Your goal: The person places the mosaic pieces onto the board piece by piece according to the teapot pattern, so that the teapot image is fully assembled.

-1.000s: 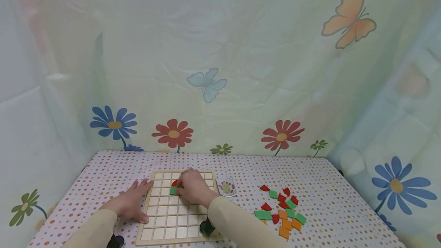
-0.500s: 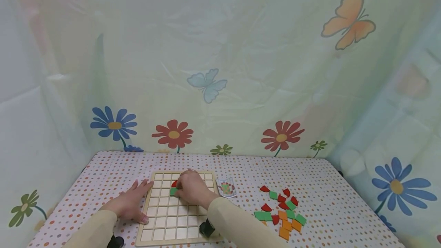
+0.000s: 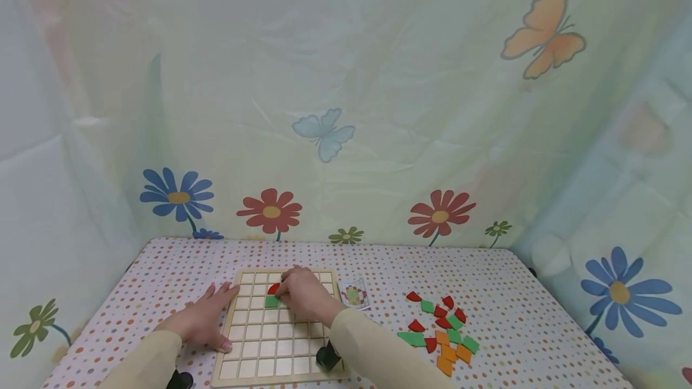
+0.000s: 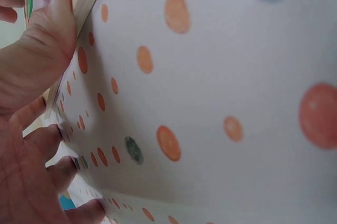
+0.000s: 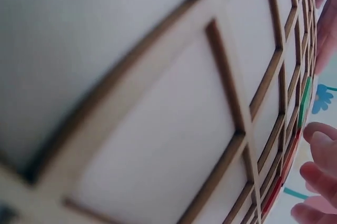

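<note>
A wooden grid board [image 3: 268, 349] lies on the dotted table. In its upper part sit a red curved-edged piece [image 3: 273, 288] and a green square tile [image 3: 271, 302], one above the other. My right hand [image 3: 308, 295] hovers close beside them, fingers loosely bent, with no piece showing between them. In the right wrist view, the fingers [image 5: 322, 153] are near the green tile [image 5: 304, 101] and red pieces [image 5: 272, 198] set in the grid. My left hand [image 3: 202, 319] is spread along the board's left edge, its thumb [image 4: 55, 10] against the frame and its other fingertips along it.
A small pattern card [image 3: 354, 295] lies at the board's right edge. Further right are scattered loose pieces: red ones [image 3: 415, 325], green ones [image 3: 412, 339] and orange squares [image 3: 445, 366]. A flowered backdrop [image 3: 378, 137] hangs behind and beside the table [image 3: 519, 317].
My right fingers shift slightly right, and more of the red piece shows beside them. My left hand stays at the board's edge. The whole head view drifts slightly.
</note>
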{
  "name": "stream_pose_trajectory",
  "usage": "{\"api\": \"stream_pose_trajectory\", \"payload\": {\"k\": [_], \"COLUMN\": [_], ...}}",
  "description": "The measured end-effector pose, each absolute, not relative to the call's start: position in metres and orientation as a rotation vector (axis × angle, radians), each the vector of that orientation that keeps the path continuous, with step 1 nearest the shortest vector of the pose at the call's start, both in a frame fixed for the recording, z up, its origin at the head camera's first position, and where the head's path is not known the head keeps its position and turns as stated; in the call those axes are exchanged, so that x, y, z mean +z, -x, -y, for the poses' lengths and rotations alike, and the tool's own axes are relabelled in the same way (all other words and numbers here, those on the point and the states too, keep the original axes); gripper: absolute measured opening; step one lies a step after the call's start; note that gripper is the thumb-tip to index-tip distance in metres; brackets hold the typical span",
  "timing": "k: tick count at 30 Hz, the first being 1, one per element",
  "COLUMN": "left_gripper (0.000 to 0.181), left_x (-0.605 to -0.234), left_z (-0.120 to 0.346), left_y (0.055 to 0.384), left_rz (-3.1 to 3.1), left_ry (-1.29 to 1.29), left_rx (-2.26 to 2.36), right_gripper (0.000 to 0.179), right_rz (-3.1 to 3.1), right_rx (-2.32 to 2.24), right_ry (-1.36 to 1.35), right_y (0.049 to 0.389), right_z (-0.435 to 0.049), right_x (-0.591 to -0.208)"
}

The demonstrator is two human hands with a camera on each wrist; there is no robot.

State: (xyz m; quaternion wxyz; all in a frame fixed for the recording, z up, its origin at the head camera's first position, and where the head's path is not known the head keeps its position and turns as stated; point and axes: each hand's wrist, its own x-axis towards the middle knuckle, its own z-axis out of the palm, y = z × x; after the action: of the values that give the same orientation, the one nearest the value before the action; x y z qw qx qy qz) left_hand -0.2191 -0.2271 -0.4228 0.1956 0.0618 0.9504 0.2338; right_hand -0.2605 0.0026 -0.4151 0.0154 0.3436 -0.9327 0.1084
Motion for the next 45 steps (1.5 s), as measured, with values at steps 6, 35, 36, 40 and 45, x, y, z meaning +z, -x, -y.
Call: {"api": "stream_pose_trajectory", "payload": {"k": [6,35,36,40,45], "left_gripper": [0.115,0.124,0.126,0.127,0.120], "left_x": [-0.423,-0.438,-0.443,-0.449,-0.434], "left_z": [0.226,0.239,0.241,0.242,0.234], "left_y": [0.217,0.231,0.233,0.236,0.228], "left_rz": [-2.667,-2.649,-2.650,-2.650,-2.654], "left_ry": [-0.168,-0.129,-0.136,-0.166,-0.195], "left_rx": [0.643,0.620,0.626,0.639,0.622], "right_gripper": [0.015,0.018,0.018,0.017,0.016], "right_rz": [2.915,3.042,3.050,3.085,3.145], "right_rx": [0.549,0.736,0.742,0.760,0.734], "right_ry": [-1.014,-0.151,-0.131,-0.069,-0.023], "right_y": [0.257,0.244,0.243,0.242,0.243], "right_z": [-0.020,-0.254,-0.258,-0.271,-0.282], "right_x": [-0.408,-0.397,-0.398,-0.405,-0.412]}}
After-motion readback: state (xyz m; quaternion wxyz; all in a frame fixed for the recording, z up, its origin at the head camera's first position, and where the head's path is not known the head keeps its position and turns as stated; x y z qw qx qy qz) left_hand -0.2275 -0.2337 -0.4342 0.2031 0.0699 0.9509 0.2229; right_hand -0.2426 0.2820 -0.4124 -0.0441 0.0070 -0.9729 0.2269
